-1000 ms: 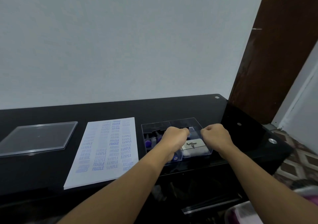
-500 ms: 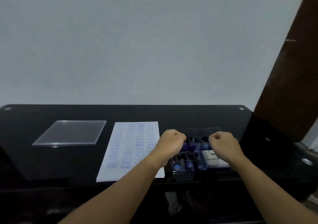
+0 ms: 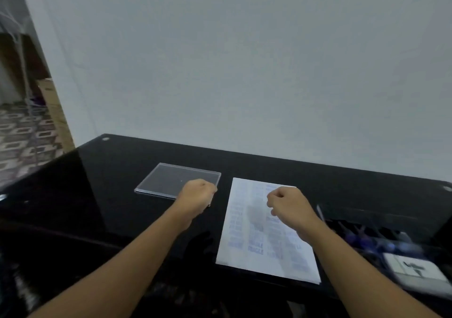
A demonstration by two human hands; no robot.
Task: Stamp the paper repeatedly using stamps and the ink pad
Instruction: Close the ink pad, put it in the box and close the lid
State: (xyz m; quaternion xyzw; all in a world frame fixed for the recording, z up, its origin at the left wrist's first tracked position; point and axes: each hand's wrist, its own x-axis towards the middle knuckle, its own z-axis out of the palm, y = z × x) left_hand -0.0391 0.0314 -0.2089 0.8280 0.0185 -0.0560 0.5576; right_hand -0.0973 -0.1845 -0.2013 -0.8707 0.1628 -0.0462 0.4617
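A white paper (image 3: 247, 251) covered with blue stamped words lies on the black glass table (image 3: 117, 195). My right hand (image 3: 287, 204) hovers over its upper part, fingers curled into a fist. My left hand (image 3: 198, 194), also a fist, is over the table between the paper and a clear lid (image 3: 168, 179), covering the lid's near right corner. I see nothing sticking out of either fist. At the far right a clear box (image 3: 367, 237) holds several blue-topped stamps and a white ink pad (image 3: 413, 270), blurred.
A pale wall rises right behind the table. The table's left end meets a doorway with a patterned tile floor (image 3: 22, 134) and a cardboard box (image 3: 52, 97) beyond. The table's front edge is near my forearms.
Both hands have left the stamp box and moved left, the right over the paper and the left to the clear lid. The view has swung left, so the box now sits at the right edge.
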